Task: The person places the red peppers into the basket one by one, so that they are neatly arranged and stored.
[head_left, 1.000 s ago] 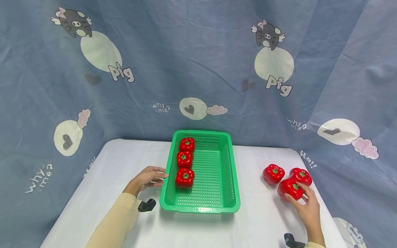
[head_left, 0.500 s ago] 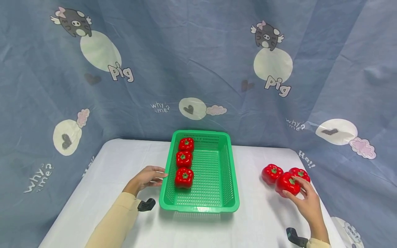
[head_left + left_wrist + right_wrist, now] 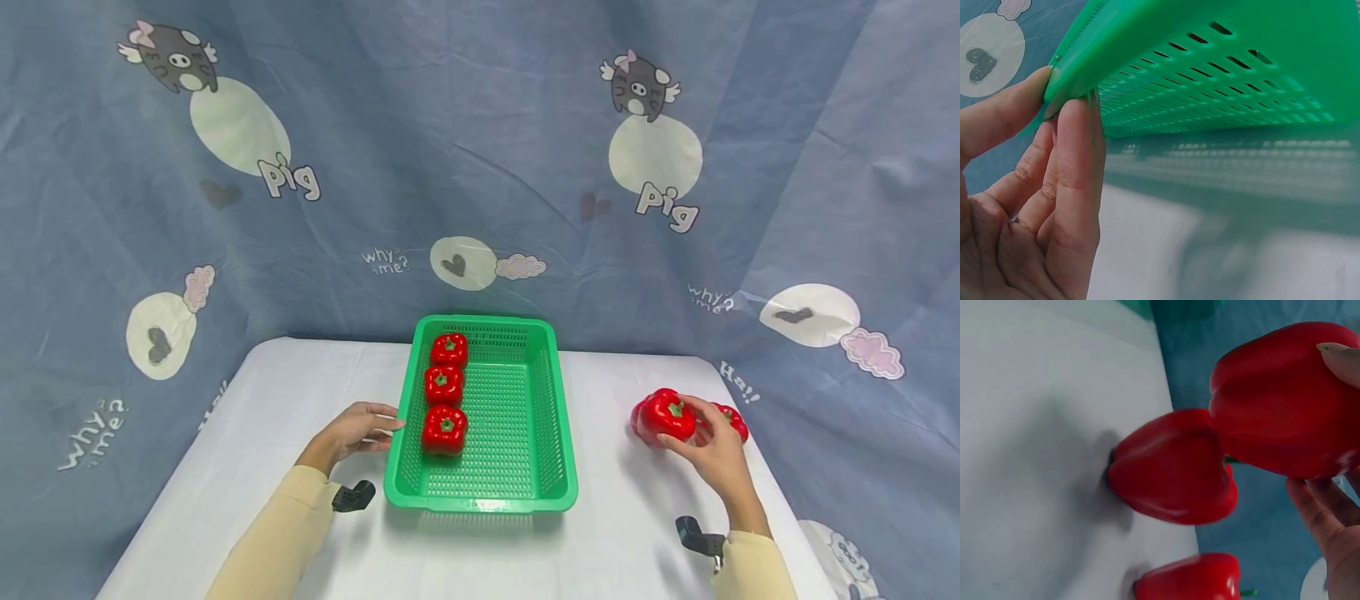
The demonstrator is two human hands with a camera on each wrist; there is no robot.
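Observation:
My right hand (image 3: 713, 446) grips a red bell pepper (image 3: 667, 417) between thumb and fingers, raised off the table. In the right wrist view, the held bell pepper (image 3: 1285, 400) hangs above a second bell pepper (image 3: 1172, 469), and a third bell pepper (image 3: 1191, 578) sits lower down. At the middle of the table is a green plastic basket (image 3: 564, 433) with perforated sides. Three red bell peppers stand in a row along its left wall, the nearest bell pepper (image 3: 445, 431) being closest to me. My left hand (image 3: 366, 427) pinches the left rim of the basket (image 3: 1210, 37).
A white cloth-covered table (image 3: 345, 542) lies under everything. Behind it hangs a blue curtain (image 3: 360, 167) with pig prints. One loose bell pepper (image 3: 731, 421) shows partly behind my right hand, close to the table's right edge.
My right hand has lifted the bell pepper and carried it leftward and away from me, over the left loose pepper. The left hand stays at the basket rim.

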